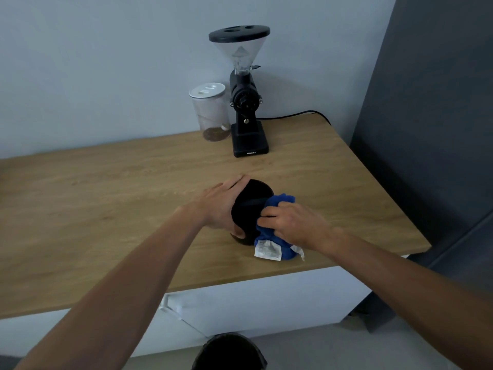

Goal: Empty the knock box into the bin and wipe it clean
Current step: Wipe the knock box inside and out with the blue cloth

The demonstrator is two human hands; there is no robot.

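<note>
The round black knock box (249, 206) stands on the wooden counter (106, 209), its open top tilted toward me with the knock bar visible across it. My left hand (222, 206) wraps around its left side. My right hand (289, 222) grips a bunched blue cloth (280, 201) pressed against the box's right rim; a white label hangs from the cloth's lower end. On the floor just below the counter's front edge, the dark bin (229, 352) shows only its upper rim.
A black coffee grinder (246, 108) with a clear hopper stands at the back against the wall, its cable trailing right. A clear lidded jar (210, 113) holding some coffee beans sits beside it. A dark grey panel (426, 129) borders the counter on the right.
</note>
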